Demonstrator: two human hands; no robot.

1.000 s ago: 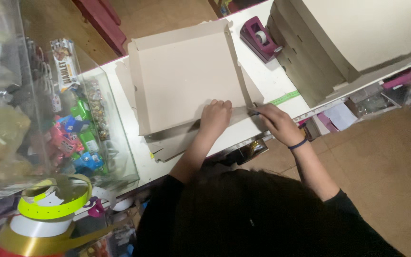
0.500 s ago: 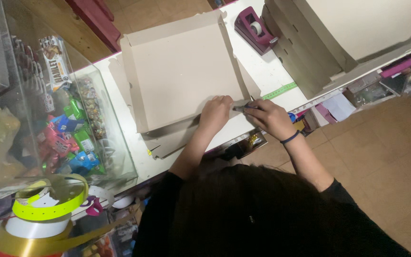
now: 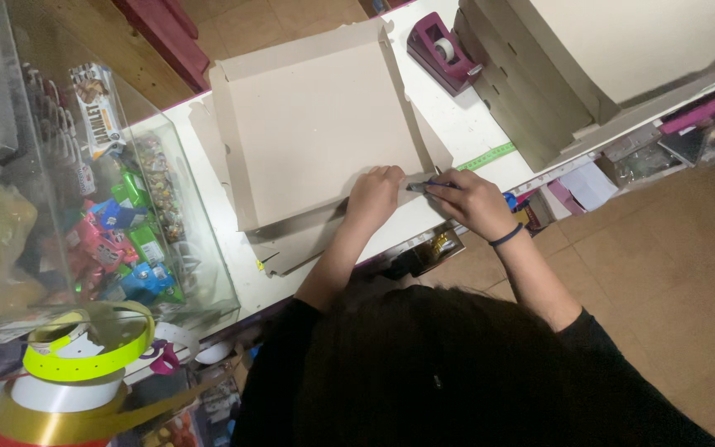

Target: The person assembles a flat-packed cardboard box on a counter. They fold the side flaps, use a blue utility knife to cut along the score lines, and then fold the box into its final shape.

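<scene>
White counter (image 3: 465,124) over a brown tiled floor — I take the flat grey cardboard box blank (image 3: 316,124) lying on it as my landmark. More cardboard sheets (image 3: 291,244) stick out from under its near edge.

Left hand (image 3: 374,197) rests at the blank's near right corner, fingers curled down and pressing on the cardboard edge. Right hand (image 3: 472,201) sits just right of that same corner, closed around a dark pen (image 3: 428,186) whose tip points at the left hand; hands nearly touching. Dark band on the right wrist.

Beyond the blank's far right corner: a maroon tape dispenser (image 3: 444,51). Right of the blank, a stack of folded cardboard boxes (image 3: 564,66), and a green measuring tape strip (image 3: 486,157) along the counter edge. Left of the blank, a clear display case (image 3: 126,199) with bright wrapped sweets inside. Nearer than the case — spools of ribbon, neon yellow (image 3: 84,348) over gold (image 3: 59,418).
</scene>
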